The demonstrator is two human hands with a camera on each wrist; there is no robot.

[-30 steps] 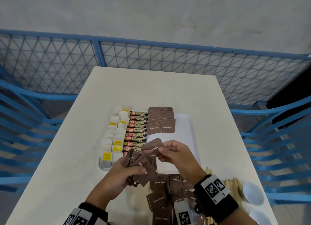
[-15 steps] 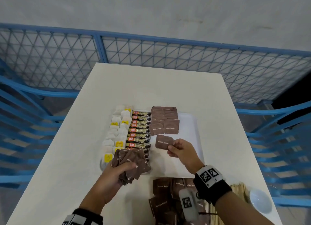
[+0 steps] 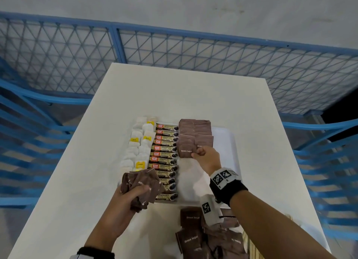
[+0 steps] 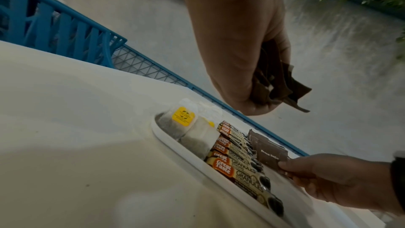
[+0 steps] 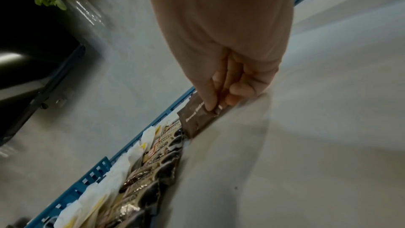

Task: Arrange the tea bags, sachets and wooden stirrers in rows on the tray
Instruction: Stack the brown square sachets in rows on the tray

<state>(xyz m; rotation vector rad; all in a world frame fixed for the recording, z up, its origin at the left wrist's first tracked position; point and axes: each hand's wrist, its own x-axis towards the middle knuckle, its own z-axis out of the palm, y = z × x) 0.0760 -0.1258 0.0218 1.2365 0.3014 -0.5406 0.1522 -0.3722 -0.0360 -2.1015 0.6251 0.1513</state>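
Observation:
A white tray (image 3: 224, 142) holds two columns of tea bags (image 3: 139, 146), a row of coffee granule sticks (image 3: 164, 154) and overlapping brown sugar sachets (image 3: 195, 131). My right hand (image 3: 205, 156) pinches one brown sugar sachet (image 3: 185, 151) by its right edge and lays it at the near end of the left sachet column. The same sachet (image 5: 197, 120) shows under my fingertips in the right wrist view. My left hand (image 3: 127, 202) grips a fanned bunch of brown sachets (image 3: 142, 187) over the tray's near left corner. Both appear in the left wrist view: bunch (image 4: 278, 79), tray rim (image 4: 181, 150).
Loose brown sachets (image 3: 211, 237) lie heaped on the white table (image 3: 174, 96) near its front edge. Wooden stirrers (image 3: 251, 245) peek out at their right. Blue mesh fencing (image 3: 174, 49) runs behind the table, with blue slatted rails on both sides.
My right hand has carried one sachet away from the left hand's bunch, forward onto the tray, down to the sachet row. The left hand with its bunch has drifted slightly left.

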